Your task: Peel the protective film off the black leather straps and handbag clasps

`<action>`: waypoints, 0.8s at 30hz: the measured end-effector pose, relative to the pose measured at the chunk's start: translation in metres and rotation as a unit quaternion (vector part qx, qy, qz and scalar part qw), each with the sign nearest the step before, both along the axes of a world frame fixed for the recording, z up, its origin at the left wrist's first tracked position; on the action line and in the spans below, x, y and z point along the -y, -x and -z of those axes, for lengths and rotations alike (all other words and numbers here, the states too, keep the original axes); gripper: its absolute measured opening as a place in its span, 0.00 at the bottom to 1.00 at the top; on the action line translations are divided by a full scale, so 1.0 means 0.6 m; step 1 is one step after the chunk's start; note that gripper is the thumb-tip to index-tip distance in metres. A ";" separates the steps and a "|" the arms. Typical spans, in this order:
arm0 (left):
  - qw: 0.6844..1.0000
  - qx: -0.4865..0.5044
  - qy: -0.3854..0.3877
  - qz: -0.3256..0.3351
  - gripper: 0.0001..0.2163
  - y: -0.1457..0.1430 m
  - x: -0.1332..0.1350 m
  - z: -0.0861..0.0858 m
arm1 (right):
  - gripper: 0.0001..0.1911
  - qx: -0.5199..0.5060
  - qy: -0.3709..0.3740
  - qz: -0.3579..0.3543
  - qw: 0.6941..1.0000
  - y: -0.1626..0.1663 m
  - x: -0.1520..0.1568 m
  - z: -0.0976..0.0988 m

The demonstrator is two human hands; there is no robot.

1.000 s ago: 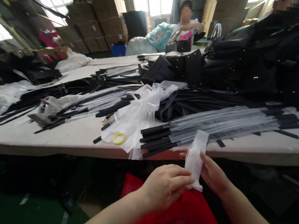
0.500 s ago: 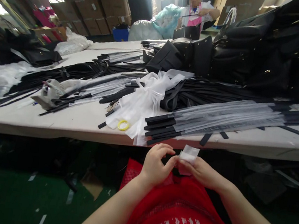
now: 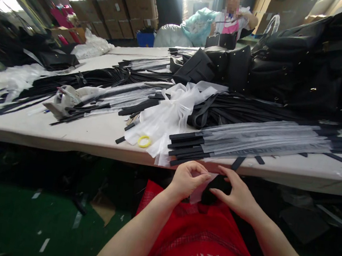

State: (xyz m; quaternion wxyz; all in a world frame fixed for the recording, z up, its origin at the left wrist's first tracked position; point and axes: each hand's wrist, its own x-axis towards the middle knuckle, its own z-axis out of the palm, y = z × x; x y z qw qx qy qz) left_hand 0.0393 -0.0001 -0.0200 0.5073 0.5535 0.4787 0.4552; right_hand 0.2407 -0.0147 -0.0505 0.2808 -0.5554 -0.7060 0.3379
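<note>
Thin white piece (image 3: pixel 201 190), looks like film or paper, is up off the table, just below its front edge & in front of the red apron (image 3: pixel 200 237); one corner sticks out twd R hand, rest hangs down, partly hidden. L hand (image 3: pixel 188 182) has it pinched btwn thumb & index, other fingers curled in. R hand (image 3: pixel 235 192) just beside it, thumb & fingers spread wide w/ nothing btwn them; can't tell if a fingertip brushes the corner

On table (image 3: pixel 72 137), nearest the hands: bundle of black strips in translucent wrap (image 3: pixel 264 138), ends twd L hand bare; short black strip (image 3: pixel 237 163) pokes over the edge nr R hand. Left of bundle: white sheets (image 3: pixel 172 117) in a loose heap, yellow ring (image 3: pixel 144 141) lying on their front part. Behind: loose black straps (image 3: pixel 239 112), then big pile of black bags (image 3: pixel 291 72) to the right. More wrapped strips (image 3: pixel 127 101) left of the heap

Far side: co-worker (image 3: pixel 231 26) in pink & white, teal bag (image 3: pixel 200 25), stacked cartons (image 3: pixel 120 6) in bkgd
</note>
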 end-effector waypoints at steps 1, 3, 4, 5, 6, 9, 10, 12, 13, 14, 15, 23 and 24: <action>1.000 0.003 0.009 -0.004 0.08 0.000 0.000 -0.001 | 0.33 -0.010 -0.026 -0.013 1.000 0.000 -0.002 -0.006; 0.999 0.018 0.029 -0.006 0.11 -0.003 0.000 -0.001 | 0.26 -0.044 -0.040 -0.069 0.996 0.005 -0.004 -0.017; 0.999 0.028 0.037 -0.005 0.12 -0.006 0.000 -0.001 | 0.21 -0.064 -0.029 -0.093 0.993 0.010 -0.004 -0.021; 0.998 0.039 0.043 -0.002 0.14 -0.008 -0.001 -0.001 | 0.17 -0.084 -0.011 -0.110 0.990 0.015 -0.003 -0.022; 0.998 0.051 0.046 -0.002 0.15 -0.009 -0.002 -0.001 | 0.14 -0.103 0.014 -0.119 0.987 0.020 -0.003 -0.022; 0.996 0.078 0.046 -0.005 0.17 -0.009 -0.007 -0.002 | 0.17 -0.161 0.095 -0.107 0.977 0.030 -0.004 -0.012; 0.996 0.080 0.044 -0.004 0.16 -0.008 -0.009 -0.003 | 0.18 -0.179 0.116 -0.095 0.972 0.030 -0.006 -0.008; 0.997 0.068 0.039 0.013 0.16 -0.007 -0.011 -0.004 | 0.19 -0.206 0.137 -0.068 0.966 0.029 -0.009 -0.002; 0.997 0.053 0.035 0.031 0.18 -0.007 -0.011 -0.003 | 0.19 -0.213 0.138 -0.056 0.965 0.028 -0.010 0.001; 0.998 0.035 0.030 0.049 0.18 -0.008 -0.010 -0.002 | 0.19 -0.216 0.135 -0.046 0.966 0.028 -0.011 0.002; 0.998 0.018 0.025 0.059 0.16 -0.010 -0.009 -0.001 | 0.19 -0.216 0.130 -0.036 0.967 0.029 -0.011 0.003; 0.998 -0.035 0.001 -0.054 0.08 0.004 -0.011 0.021 | 0.13 -0.086 0.070 -0.086 0.990 0.016 -0.095 -0.036; 0.998 -0.037 0.004 -0.057 0.08 0.009 -0.010 0.023 | 0.13 -0.064 0.033 -0.064 0.995 0.006 -0.127 -0.046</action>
